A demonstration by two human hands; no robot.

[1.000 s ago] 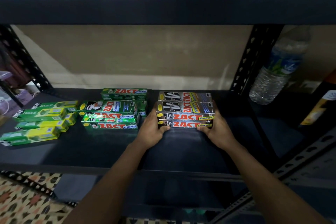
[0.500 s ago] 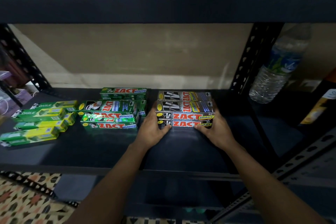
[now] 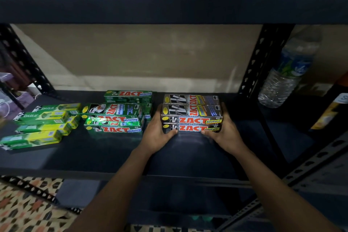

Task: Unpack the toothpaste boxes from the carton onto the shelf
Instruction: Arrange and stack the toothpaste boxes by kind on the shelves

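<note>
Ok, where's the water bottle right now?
Head view, far right: the water bottle stands just right of the black upright post, further right and further back than the silver toothpaste boxes.

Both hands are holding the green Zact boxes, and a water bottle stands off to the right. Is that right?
Not quite. The head view shows the left hand and right hand holding the grey Zact Smokers boxes; the green Zact boxes lie to their left. The water bottle does stand off to the right.
</note>
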